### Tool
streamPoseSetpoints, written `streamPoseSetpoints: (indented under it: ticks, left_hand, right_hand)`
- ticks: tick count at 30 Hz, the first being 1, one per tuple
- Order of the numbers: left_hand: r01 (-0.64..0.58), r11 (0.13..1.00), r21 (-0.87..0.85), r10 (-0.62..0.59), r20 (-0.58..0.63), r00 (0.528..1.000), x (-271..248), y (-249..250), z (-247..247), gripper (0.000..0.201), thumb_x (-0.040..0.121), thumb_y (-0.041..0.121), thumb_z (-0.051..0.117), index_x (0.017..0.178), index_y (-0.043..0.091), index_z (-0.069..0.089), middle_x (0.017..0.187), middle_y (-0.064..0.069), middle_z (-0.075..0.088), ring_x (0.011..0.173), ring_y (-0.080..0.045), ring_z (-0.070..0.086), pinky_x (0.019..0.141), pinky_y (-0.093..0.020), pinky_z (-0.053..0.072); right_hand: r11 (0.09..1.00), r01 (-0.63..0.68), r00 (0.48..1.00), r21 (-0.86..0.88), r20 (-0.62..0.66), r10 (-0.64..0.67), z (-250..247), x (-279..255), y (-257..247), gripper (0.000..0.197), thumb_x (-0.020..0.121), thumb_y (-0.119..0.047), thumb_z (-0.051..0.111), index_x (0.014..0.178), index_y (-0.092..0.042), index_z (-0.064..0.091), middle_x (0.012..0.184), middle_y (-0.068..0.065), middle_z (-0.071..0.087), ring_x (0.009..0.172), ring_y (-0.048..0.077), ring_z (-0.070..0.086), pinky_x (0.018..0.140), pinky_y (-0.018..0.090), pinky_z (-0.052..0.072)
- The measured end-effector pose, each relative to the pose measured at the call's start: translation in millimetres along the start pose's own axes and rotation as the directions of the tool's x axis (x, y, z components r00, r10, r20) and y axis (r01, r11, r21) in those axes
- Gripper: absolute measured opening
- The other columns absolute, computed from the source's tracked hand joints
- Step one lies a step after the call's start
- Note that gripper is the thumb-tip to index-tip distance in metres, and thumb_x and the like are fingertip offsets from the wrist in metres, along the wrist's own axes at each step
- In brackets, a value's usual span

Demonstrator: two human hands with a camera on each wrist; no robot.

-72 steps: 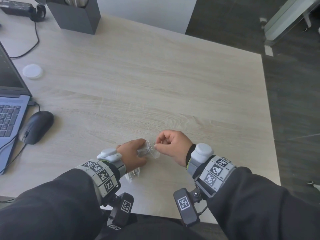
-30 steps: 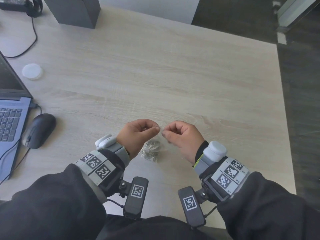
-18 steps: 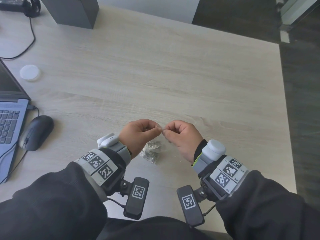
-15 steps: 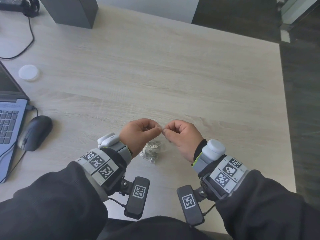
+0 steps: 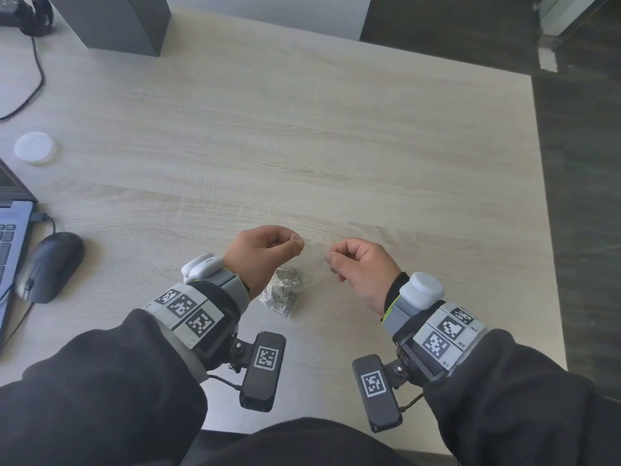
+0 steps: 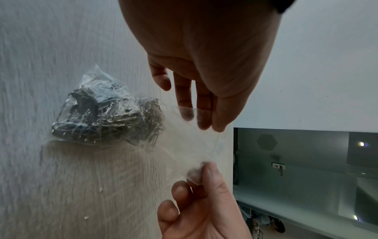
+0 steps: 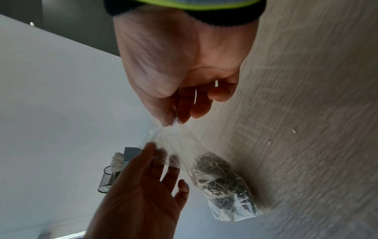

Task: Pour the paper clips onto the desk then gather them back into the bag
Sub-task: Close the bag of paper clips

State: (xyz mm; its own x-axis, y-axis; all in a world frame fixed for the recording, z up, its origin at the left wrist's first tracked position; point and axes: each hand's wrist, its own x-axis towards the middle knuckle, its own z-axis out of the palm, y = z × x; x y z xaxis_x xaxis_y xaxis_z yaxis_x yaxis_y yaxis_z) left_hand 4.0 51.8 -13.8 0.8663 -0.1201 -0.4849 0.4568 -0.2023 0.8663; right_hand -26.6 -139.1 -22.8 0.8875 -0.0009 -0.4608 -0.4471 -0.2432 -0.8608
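Observation:
A small clear plastic bag holds a clump of silver paper clips in its bottom, low over the wooden desk. My left hand pinches one side of the bag's top and my right hand pinches the other, so the film is stretched between them. The left wrist view has the paper clips at the left and the thin film running from my left hand to my right hand. In the right wrist view my right hand pinches the bag above my left hand.
A black mouse and a laptop lie at the left, with a white round lid beyond them. A dark grey box stands at the back left. The desk's right edge is close to my right arm. Tiny white crumbs dot the wood.
My hands rose with the bag's top, so the clips hang below. In the last half second they drew apart, stretching the film between them.

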Motion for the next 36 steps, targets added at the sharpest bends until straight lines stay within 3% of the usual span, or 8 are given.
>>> streamPoseSetpoints:
  ticks: [3, 8, 13, 18, 25, 29, 32, 36]
  left_hand:
    - [-0.005, 1.000, 0.030, 0.005, -0.003, 1.000, 2.2, 0.8, 3.7, 0.010, 0.080, 0.028, 0.078, 0.076, 0.020, 0.074, 0.084, -0.016, 0.072, 0.078, -0.017, 0.062, 0.089, -0.047, 0.053]
    - [-0.009, 0.997, 0.081, 0.011, -0.016, 1.000, 6.3, -2.1, 10.0, 0.012, 0.088, 0.019, 0.073, 0.076, 0.020, 0.071, 0.075, 0.001, 0.065, 0.072, -0.014, 0.056, 0.075, -0.033, 0.047]
    - [-0.002, 0.997, 0.081, 0.003, -0.015, 1.000, 10.7, -1.6, 18.5, 0.010, 0.086, 0.028, 0.075, 0.080, 0.021, 0.075, 0.081, -0.001, 0.074, 0.077, -0.014, 0.065, 0.083, -0.037, 0.054]
    - [-0.013, 0.989, 0.147, 0.018, -0.036, 0.999, 15.7, 1.7, 32.8, 0.013, 0.091, 0.025, 0.071, 0.090, 0.013, 0.076, 0.087, -0.003, 0.076, 0.079, -0.012, 0.063, 0.064, -0.012, 0.049]
    - [-0.023, 0.944, 0.328, 0.022, 0.008, 1.000, 31.5, -10.2, 62.4, 0.011, 0.090, 0.022, 0.070, 0.079, 0.022, 0.072, 0.080, 0.004, 0.074, 0.078, -0.018, 0.068, 0.083, -0.039, 0.057]
    - [-0.028, 0.888, 0.459, 0.026, 0.011, 1.000, 37.8, -19.0, 81.1, 0.016, 0.091, 0.024, 0.067, 0.074, 0.028, 0.067, 0.081, 0.001, 0.072, 0.081, -0.026, 0.068, 0.082, -0.047, 0.057]
    - [-0.030, 0.846, 0.533, 0.035, -0.001, 0.999, 41.4, -23.2, 88.1, 0.022, 0.093, 0.026, 0.061, 0.072, 0.032, 0.058, 0.075, 0.006, 0.064, 0.073, -0.022, 0.061, 0.076, -0.044, 0.056]
    - [-0.033, 0.776, 0.630, 0.031, 0.015, 0.999, 44.1, -21.4, 96.1, 0.011, 0.089, 0.036, 0.064, 0.079, 0.033, 0.062, 0.082, 0.013, 0.066, 0.079, -0.012, 0.063, 0.073, -0.033, 0.052]
  right_hand:
    - [0.994, 0.002, 1.000, -0.105, -0.011, -0.003, -1.2, 2.5, 5.3, 0.019, 0.091, -0.024, 0.063, 0.074, -0.019, 0.061, 0.065, -0.001, 0.054, 0.060, 0.013, 0.049, 0.062, 0.029, 0.044]
    - [0.977, 0.017, 1.000, -0.211, 0.006, -0.016, -3.3, 0.5, 8.3, 0.024, 0.094, -0.031, 0.058, 0.082, -0.010, 0.058, 0.063, -0.001, 0.049, 0.058, 0.013, 0.045, 0.057, 0.028, 0.039]
    - [0.994, -0.017, 1.000, -0.108, 0.011, 0.019, -10.0, 0.0, 20.6, 0.014, 0.089, -0.027, 0.066, 0.075, -0.022, 0.063, 0.066, -0.004, 0.057, 0.061, 0.013, 0.050, 0.066, 0.034, 0.047]
    - [0.985, -0.043, 0.999, -0.167, -0.007, 0.043, -22.1, -2.1, 30.4, 0.015, 0.090, -0.026, 0.064, 0.076, -0.021, 0.062, 0.065, -0.005, 0.058, 0.057, 0.013, 0.050, 0.061, 0.030, 0.044]
    - [0.893, -0.137, 0.989, -0.429, -0.008, 0.148, -38.5, -4.2, 47.6, 0.027, 0.094, -0.039, 0.051, 0.082, -0.016, 0.053, 0.065, 0.000, 0.055, 0.059, 0.019, 0.048, 0.062, 0.033, 0.045]
    - [0.853, -0.154, 0.983, -0.498, 0.013, 0.185, -43.3, -7.5, 51.8, 0.026, 0.096, -0.039, 0.045, 0.078, -0.019, 0.048, 0.066, 0.001, 0.057, 0.064, 0.025, 0.056, 0.063, 0.033, 0.044]
    - [0.853, -0.171, 0.981, -0.492, -0.007, 0.193, -41.3, -8.3, 53.0, 0.024, 0.093, -0.039, 0.047, 0.083, -0.018, 0.055, 0.064, -0.001, 0.058, 0.064, 0.025, 0.060, 0.063, 0.032, 0.046]
    - [0.860, -0.197, 0.974, -0.470, 0.003, 0.225, -49.8, -8.6, 58.2, 0.024, 0.085, -0.039, 0.053, 0.068, -0.022, 0.055, 0.059, -0.003, 0.062, 0.057, 0.023, 0.064, 0.061, 0.033, 0.052]
